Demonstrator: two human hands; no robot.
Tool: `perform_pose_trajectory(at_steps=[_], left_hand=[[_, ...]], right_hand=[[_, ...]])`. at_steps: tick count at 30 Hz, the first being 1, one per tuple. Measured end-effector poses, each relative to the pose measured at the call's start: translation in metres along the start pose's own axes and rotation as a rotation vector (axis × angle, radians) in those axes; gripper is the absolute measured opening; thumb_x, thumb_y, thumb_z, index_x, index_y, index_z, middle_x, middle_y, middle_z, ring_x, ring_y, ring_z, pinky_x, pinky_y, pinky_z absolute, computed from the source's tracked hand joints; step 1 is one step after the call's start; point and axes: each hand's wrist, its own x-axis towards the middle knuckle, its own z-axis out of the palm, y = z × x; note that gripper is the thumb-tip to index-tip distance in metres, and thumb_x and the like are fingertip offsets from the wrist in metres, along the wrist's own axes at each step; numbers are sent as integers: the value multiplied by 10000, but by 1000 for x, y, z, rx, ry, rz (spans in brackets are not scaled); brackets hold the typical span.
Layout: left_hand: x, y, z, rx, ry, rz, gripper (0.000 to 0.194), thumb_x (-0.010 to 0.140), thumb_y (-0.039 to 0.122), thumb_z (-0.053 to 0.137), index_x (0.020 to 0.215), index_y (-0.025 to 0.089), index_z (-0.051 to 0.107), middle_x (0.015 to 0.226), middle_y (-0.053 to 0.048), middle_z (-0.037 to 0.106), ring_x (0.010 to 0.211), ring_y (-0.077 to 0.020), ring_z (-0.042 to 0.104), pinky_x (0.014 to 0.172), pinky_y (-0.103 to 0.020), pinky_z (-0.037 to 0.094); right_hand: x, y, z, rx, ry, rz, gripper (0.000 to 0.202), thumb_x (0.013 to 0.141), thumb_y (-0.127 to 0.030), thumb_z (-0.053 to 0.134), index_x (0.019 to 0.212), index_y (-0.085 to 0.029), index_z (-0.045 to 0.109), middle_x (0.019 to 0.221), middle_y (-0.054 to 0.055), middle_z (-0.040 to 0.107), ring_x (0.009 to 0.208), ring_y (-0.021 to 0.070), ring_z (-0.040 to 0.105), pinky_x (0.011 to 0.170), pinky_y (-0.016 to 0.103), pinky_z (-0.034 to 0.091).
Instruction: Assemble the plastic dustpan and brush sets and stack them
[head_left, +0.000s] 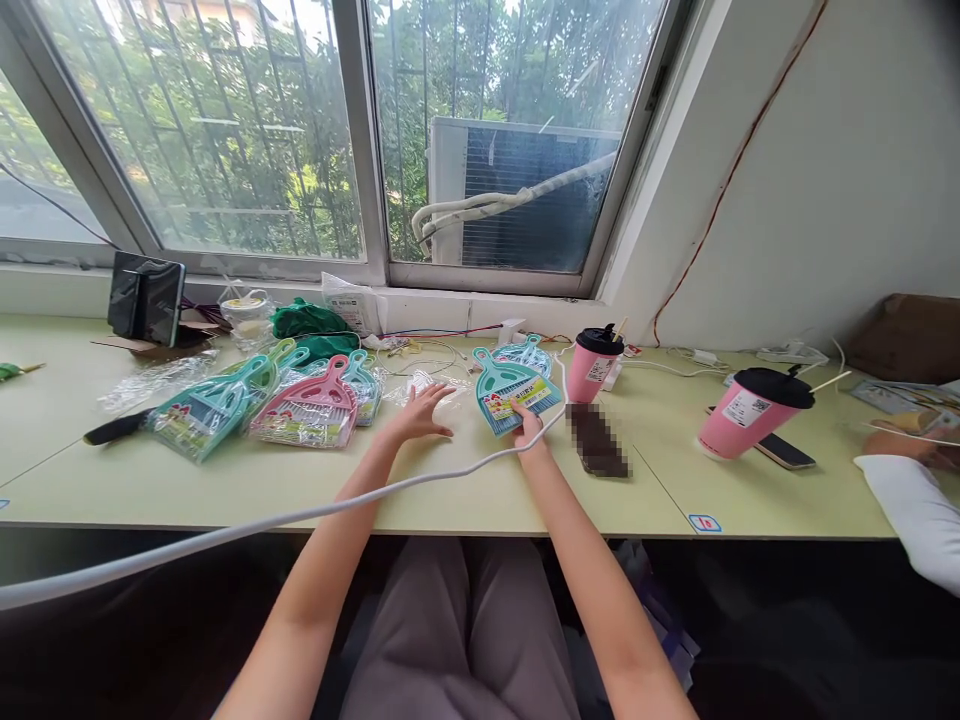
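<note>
My right hand [529, 428] grips the lower edge of a teal mini dustpan and brush set [504, 385], its handle pointing toward the window. A printed yellow label lies across the set. Another teal set [531, 355] lies just behind it. My left hand [421, 415] is open with spread fingers, low over the table beside crumpled clear plastic [429, 388], and holds nothing. I cannot tell whether it touches the plastic. Left of it lie a pink set [309, 410] in clear wrap and several wrapped teal and green sets, one teal set [214, 405] nearest the front.
A white cable [300, 515] crosses in front of me. To the right are a pink cup [592, 370], a blurred dark patch [600, 440], another pink cup [750, 415], a phone [784, 450] and another person's white sleeve [911, 515]. A black-handled tool [116, 428] lies left.
</note>
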Motion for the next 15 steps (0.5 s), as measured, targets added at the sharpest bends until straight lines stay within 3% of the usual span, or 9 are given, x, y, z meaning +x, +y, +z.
perform_pose_trajectory(at_steps=[3, 6, 10, 15], left_hand=[[-9, -22, -28, 51, 75, -64, 806, 550, 418, 870, 1292, 304, 577, 1525, -107, 388, 1448, -395, 235, 1160, -617, 88], [-16, -38, -41, 113, 161, -142, 580, 620, 388, 823, 1164, 287, 651, 1455, -106, 477, 1411, -379, 322, 1156, -604, 147], [-12, -35, -27, 144, 169, -135, 127, 770, 328, 668, 869, 261, 711, 1166, -100, 662, 1174, -323, 567, 1093, -508, 331], [0, -16, -9, 131, 342, -171, 119, 871, 267, 533, 826, 255, 642, 841, -79, 679, 905, -282, 646, 916, -415, 444]], right_hand=[[0, 1, 0, 30, -1, 18, 279, 607, -132, 737, 862, -203, 650, 904, 30, 746, 850, 189, 715, 716, 311, 628], [1, 2, 0, 22, 11, 17, 292, 585, -132, 747, 854, -199, 653, 901, 34, 747, 840, 199, 714, 689, 319, 631], [2, 3, -1, 5, -5, -1, 282, 587, -144, 748, 848, -195, 654, 893, 39, 746, 856, 209, 714, 693, 324, 632], [3, 3, 1, -24, -1, 15, 243, 608, -149, 731, 827, -200, 640, 849, 26, 743, 842, 205, 717, 712, 326, 624]])
